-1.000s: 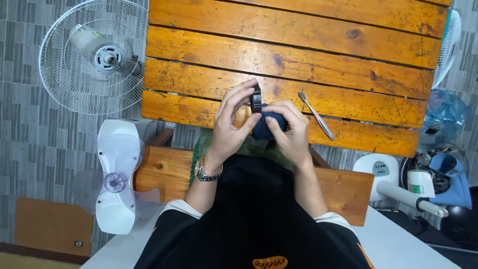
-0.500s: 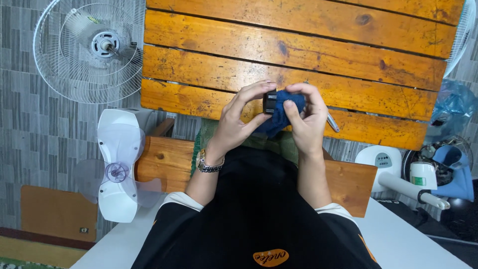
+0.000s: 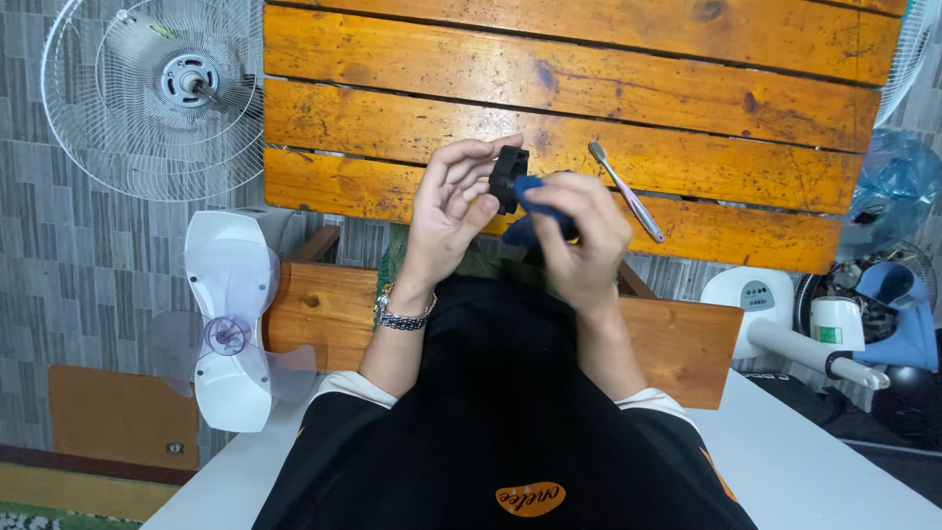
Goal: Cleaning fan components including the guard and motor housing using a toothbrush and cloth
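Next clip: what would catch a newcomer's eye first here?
Dead centre, the left hand pinches a small black part while the right hand presses a dark blue cloth against it, above the orange plank table. A toothbrush lies on the planks just right of the hands. A bare fan grille fills the upper left corner.

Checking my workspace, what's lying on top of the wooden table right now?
On the wooden table only a toothbrush lies, bristle end pointing away. The left hand and right hand, holding a black part and blue cloth, hide the boards beneath.
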